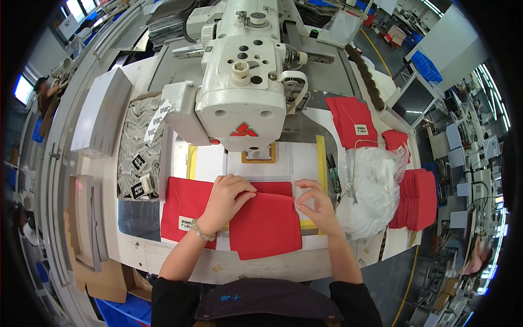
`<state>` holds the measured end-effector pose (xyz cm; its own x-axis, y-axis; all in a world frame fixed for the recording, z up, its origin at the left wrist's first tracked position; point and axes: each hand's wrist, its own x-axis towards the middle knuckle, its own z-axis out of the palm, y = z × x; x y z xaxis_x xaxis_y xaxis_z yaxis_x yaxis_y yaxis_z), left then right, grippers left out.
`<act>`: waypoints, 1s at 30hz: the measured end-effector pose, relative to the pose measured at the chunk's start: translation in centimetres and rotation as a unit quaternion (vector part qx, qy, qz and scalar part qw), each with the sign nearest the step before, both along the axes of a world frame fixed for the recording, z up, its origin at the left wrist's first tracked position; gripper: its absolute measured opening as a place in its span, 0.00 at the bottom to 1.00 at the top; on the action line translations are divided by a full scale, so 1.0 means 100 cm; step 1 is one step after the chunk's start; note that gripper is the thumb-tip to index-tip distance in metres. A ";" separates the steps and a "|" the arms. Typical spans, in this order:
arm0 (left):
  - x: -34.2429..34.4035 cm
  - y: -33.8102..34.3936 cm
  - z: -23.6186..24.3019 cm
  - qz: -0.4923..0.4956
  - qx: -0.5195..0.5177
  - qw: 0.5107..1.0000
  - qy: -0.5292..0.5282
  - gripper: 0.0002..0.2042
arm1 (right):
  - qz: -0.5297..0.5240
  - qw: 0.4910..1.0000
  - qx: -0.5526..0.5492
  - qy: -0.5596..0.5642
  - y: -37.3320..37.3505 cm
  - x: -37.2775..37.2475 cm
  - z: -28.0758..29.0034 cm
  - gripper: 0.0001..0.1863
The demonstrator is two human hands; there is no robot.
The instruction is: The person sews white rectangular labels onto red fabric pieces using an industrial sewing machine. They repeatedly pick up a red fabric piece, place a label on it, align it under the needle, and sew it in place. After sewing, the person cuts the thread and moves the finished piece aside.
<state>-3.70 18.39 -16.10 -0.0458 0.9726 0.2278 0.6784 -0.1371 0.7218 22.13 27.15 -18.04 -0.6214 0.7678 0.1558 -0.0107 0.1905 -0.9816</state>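
My left hand (229,199) pinches the top edge of a folded red fabric piece (266,231), which overlaps another red piece (183,201) carrying a white label (186,224). My right hand (315,204) is at the front piece's right edge, index finger raised, thumb and another finger curled together; what lies between their tips is unclear. The fabric rests on a white board (210,161) with yellow tape at its sides, below the white sewing machine head (239,98).
A box of tags (136,169) and white cartons (98,114) are left. Red stacks (417,199), a clear plastic bag (370,185), tools (333,174) and a screen (411,101) are right. Co-workers (46,95) appear at both far sides.
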 end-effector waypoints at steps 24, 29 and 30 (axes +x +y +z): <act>0.056 -0.029 -0.004 -0.208 -0.009 0.961 0.181 0.37 | -0.028 0.958 -0.285 0.005 -0.011 0.012 0.026 0.38; 0.054 -0.031 -0.016 -0.189 0.090 0.937 0.281 0.24 | 0.016 0.960 -0.278 -0.040 -0.023 0.014 0.034 0.45; 0.051 -0.032 -0.014 -0.191 0.102 0.929 0.301 0.22 | 0.024 0.955 -0.292 -0.044 -0.025 0.015 0.036 0.45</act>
